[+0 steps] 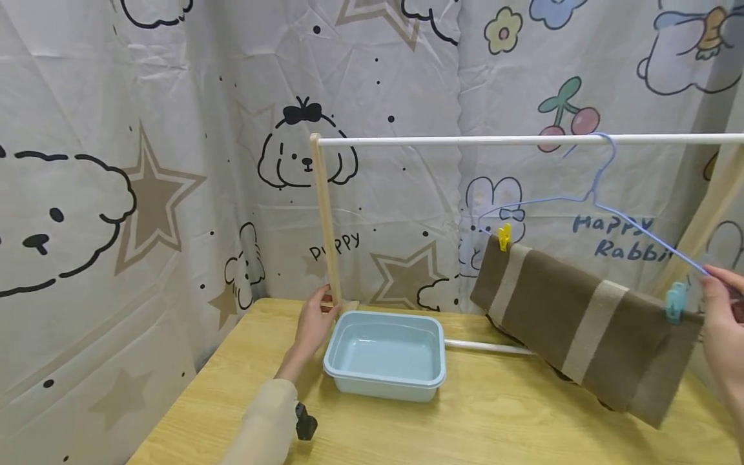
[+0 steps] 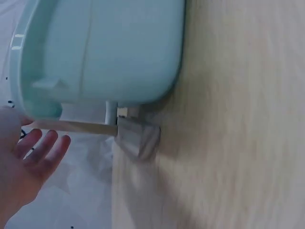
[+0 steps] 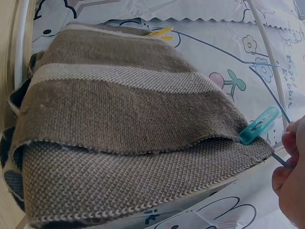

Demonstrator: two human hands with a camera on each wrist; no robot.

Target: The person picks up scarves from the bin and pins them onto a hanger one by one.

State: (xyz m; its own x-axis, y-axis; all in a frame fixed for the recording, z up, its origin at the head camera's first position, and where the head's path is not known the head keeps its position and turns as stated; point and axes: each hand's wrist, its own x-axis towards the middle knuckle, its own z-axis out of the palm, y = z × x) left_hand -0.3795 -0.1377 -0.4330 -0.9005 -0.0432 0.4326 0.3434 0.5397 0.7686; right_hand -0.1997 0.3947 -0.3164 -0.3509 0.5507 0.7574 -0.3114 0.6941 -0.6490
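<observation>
My left hand (image 1: 316, 320) holds the wooden post (image 1: 327, 219) of a rack near its base; in the left wrist view the post passes between thumb and fingers (image 2: 45, 150). At the right edge, my right hand (image 1: 723, 310) pinches the lower right corner of a blue wire hanger (image 1: 639, 229), whose hook loops over the white rail (image 1: 465, 140). From the hanger drapes a folded brown knitted cloth (image 1: 558, 303) with pale stripes, tilted down to the right. A yellow clip (image 1: 504, 237) fastens its left end and a teal clip (image 3: 259, 125) its right, close to the right fingers.
A light blue plastic basin (image 1: 383, 381) stands on the wooden table (image 1: 215, 400), just right of the left hand. Behind it runs a low white bar (image 1: 488, 347). A slanted wooden post (image 1: 706, 213) stands at the right, and a printed curtain (image 1: 401, 77) hangs behind.
</observation>
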